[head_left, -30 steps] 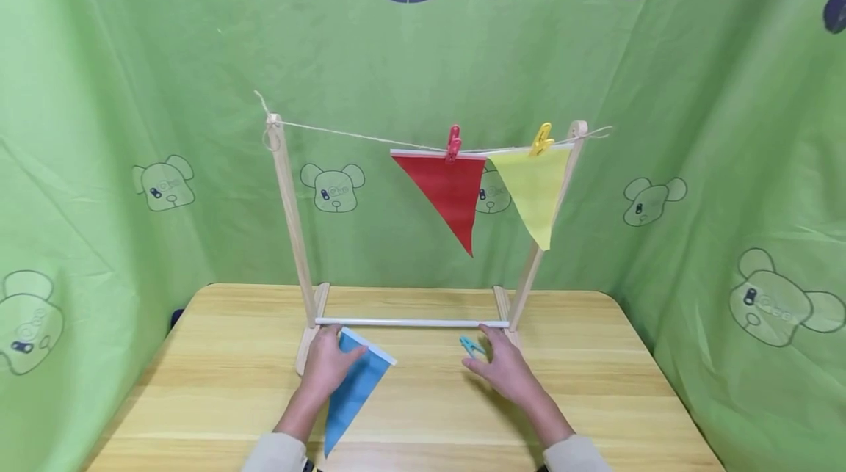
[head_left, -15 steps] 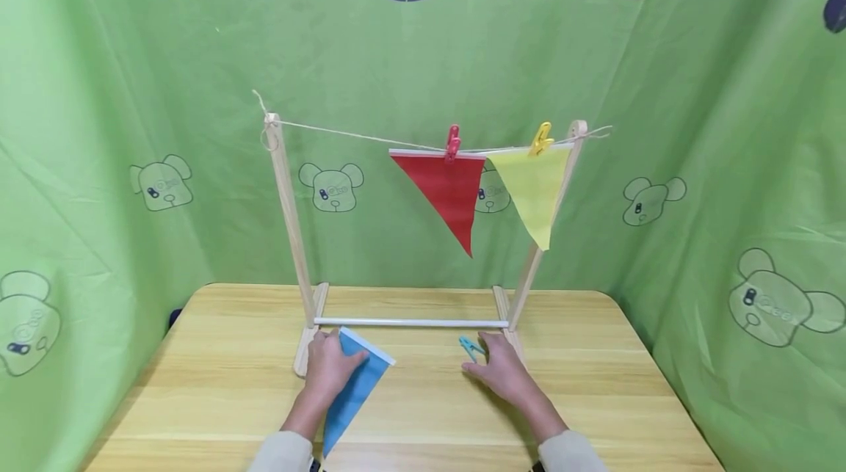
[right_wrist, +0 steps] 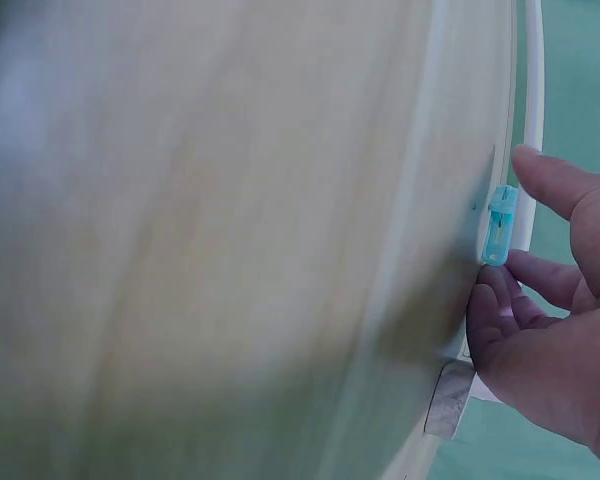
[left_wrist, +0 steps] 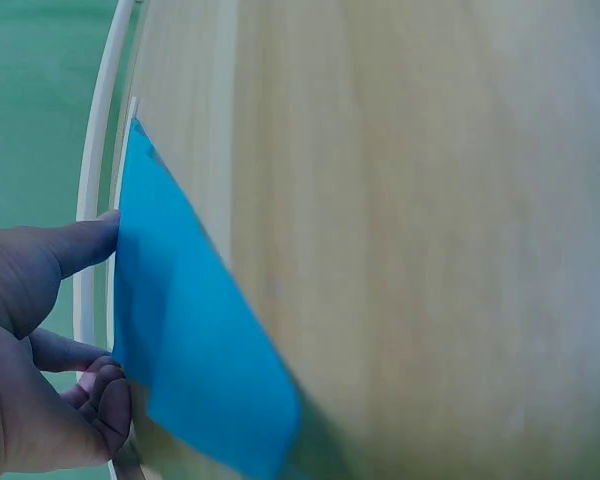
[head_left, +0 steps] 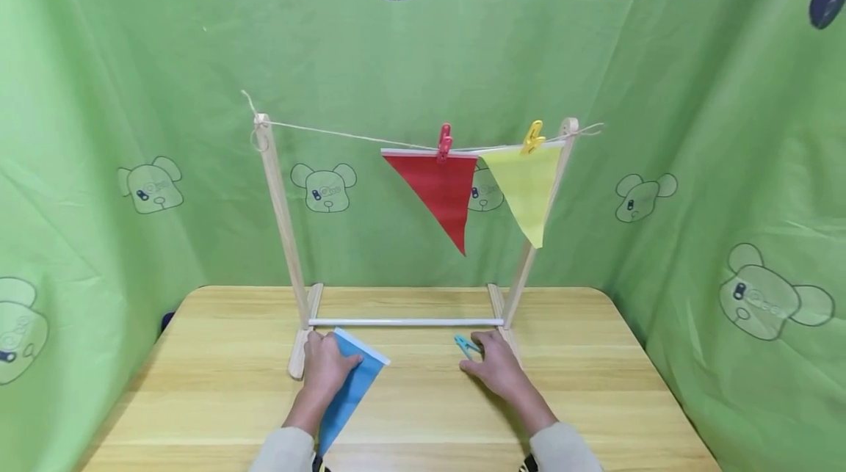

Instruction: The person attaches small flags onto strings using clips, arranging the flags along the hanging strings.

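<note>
My left hand (head_left: 327, 363) rests at a blue triangular pennant (head_left: 353, 391) on the table. Its thumb lies over the white top edge, the fingertips are at the left corner, and thumb and fingers stand apart. The left wrist view shows them spaced along the pennant (left_wrist: 190, 320). On the right, a light-blue clothespin (head_left: 466, 346) lies between the spread thumb and fingers of my right hand (head_left: 497, 365). In the right wrist view the fingertips are right at one end of the clothespin (right_wrist: 499, 225), with the thumb apart from it.
Behind the hands stands a wooden frame (head_left: 280, 215) with a white crossbar (head_left: 406, 322) low down and a string (head_left: 337, 133) on top. A red pennant (head_left: 443, 189) and a yellow pennant (head_left: 529, 186) hang by a red clip (head_left: 445, 140) and a yellow clip (head_left: 532, 137).
The head view has shifted slightly, moving the scene a little left. My right fingers have drawn back slightly from the crossbar; the blue pennant and clothespin stay in place.
</note>
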Available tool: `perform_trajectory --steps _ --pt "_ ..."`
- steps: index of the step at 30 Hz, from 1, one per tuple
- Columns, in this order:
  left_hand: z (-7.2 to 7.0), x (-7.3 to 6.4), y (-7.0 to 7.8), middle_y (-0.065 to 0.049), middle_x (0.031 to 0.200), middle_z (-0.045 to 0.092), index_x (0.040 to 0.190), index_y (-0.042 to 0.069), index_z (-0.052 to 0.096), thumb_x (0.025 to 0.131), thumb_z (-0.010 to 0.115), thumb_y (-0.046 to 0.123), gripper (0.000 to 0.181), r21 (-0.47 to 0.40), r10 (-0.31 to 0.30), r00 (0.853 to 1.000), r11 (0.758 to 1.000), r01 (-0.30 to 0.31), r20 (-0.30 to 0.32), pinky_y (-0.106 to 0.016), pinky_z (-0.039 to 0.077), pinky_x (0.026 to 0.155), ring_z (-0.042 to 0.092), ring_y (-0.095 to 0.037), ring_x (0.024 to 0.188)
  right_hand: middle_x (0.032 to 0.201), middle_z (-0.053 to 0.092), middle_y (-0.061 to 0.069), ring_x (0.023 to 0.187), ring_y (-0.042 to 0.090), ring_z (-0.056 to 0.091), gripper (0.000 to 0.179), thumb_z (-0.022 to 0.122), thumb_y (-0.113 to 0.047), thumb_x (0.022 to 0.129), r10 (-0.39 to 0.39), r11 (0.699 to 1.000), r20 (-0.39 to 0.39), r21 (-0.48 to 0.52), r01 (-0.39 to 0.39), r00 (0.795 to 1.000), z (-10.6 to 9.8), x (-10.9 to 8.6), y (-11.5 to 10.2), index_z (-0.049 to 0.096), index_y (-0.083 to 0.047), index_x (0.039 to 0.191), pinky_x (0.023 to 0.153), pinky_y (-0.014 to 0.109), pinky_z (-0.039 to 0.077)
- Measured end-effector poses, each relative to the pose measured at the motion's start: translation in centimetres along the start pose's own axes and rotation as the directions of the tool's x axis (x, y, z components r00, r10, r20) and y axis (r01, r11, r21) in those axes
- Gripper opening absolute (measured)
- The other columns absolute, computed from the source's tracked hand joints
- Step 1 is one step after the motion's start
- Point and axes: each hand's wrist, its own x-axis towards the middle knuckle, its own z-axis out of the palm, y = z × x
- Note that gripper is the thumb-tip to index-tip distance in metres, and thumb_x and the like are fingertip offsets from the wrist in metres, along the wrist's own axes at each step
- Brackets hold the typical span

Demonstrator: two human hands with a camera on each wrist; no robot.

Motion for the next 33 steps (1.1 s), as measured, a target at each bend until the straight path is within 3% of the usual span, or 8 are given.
perform_trajectory --steps 8,14,26,30,33 --pt "0.09 -0.21 0.20 -0.027 0.096 0.060 0.098 -0.013 0.070 0.070 0.095 0.018 0.049 -0.015 0.025 0.999 1.000 -0.025 -0.039 -0.052 0.053 0.077 0.057 -0.034 0.086 0.116 0.059 0.020 0.097 0.026 0.059 0.053 0.087 -0.014 0.081 -0.018 1.000 -0.027 -0.012 0.017 0.999 0.32 -0.03 0.07 0.065 0.007 0.125 0.090 0.048 0.054" --pt "0.09 -0.22 0.31 -0.029 0.093 0.062 0.099 -0.015 0.068 0.068 0.096 0.013 0.050 -0.044 0.028 0.998 0.999 -0.030 -0.056 -0.053 0.056 0.082 0.060 -0.035 0.088 0.116 0.058 0.017 0.097 0.024 0.057 0.048 0.086 -0.014 0.083 0.006 1.000 -0.031 -0.022 -0.006 1.000 0.68 0.24 0.19 0.066 0.004 0.123 0.091 0.046 0.053" --pt "-0.58 0.14 0.12 -0.038 0.112 0.055 0.121 -0.019 0.059 0.075 0.089 0.006 0.060 -0.124 -0.041 0.999 0.991 0.045 0.034 -0.057 0.056 0.089 0.061 -0.045 0.104 0.111 0.057 0.014 0.094 0.022 0.055 0.043 0.084 -0.013 0.084 -0.010 0.999 -0.034 -0.033 0.009 0.999 0.65 0.61 0.16 0.067 0.002 0.120 0.087 0.043 0.052" --pt "-0.55 0.22 -0.03 -0.039 0.112 0.056 0.120 -0.019 0.060 0.075 0.088 0.003 0.057 -0.113 -0.029 0.999 0.993 0.033 0.037 -0.058 0.056 0.090 0.060 -0.045 0.105 0.110 0.057 0.013 0.093 0.022 0.056 0.042 0.084 -0.012 0.085 -0.010 0.999 -0.031 -0.042 0.009 0.999 0.61 0.58 0.19 0.067 0.003 0.121 0.087 0.043 0.053" --pt "-0.49 0.27 -0.09 -0.032 0.101 0.059 0.110 -0.017 0.064 0.074 0.087 0.001 0.046 -0.101 -0.005 1.000 0.995 0.007 0.021 -0.055 0.057 0.083 0.061 -0.039 0.094 0.109 0.057 0.013 0.093 0.022 0.056 0.040 0.084 -0.011 0.084 -0.010 0.999 -0.033 -0.041 0.008 0.999 0.55 0.51 0.18 0.067 0.003 0.119 0.087 0.042 0.052"
